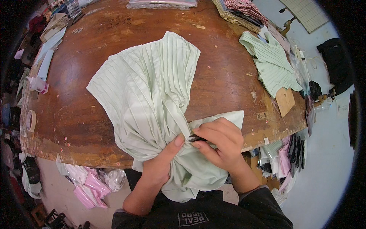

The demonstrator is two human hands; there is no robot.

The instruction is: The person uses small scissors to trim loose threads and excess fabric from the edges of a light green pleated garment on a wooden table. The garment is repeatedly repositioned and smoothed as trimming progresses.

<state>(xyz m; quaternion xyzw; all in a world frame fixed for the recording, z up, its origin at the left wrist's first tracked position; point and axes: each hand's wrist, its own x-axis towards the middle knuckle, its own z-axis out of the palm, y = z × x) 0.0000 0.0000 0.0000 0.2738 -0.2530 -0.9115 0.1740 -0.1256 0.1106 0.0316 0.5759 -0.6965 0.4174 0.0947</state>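
A pale green pleated garment [141,87] lies spread over the table, its near part bunched and hanging over the front edge. My left hand [162,158] is closed on the gathered cloth, thumb on top; its other fingers are hidden under the folds. Between the thumb and fingers of my right hand [223,143] is a small pair of dark thread snips [197,138]. Their tips point left and meet the cloth just beside my left thumb. Whether the blades are apart I cannot make out.
The brown wooden table [221,76] has a worn front edge. A second green pleated garment [270,61] lies at the right, near a wooden board [284,102]. Folded checked cloth [244,13] is stacked at the back. A tape roll [31,121] and a white bottle [38,84] are at the left.
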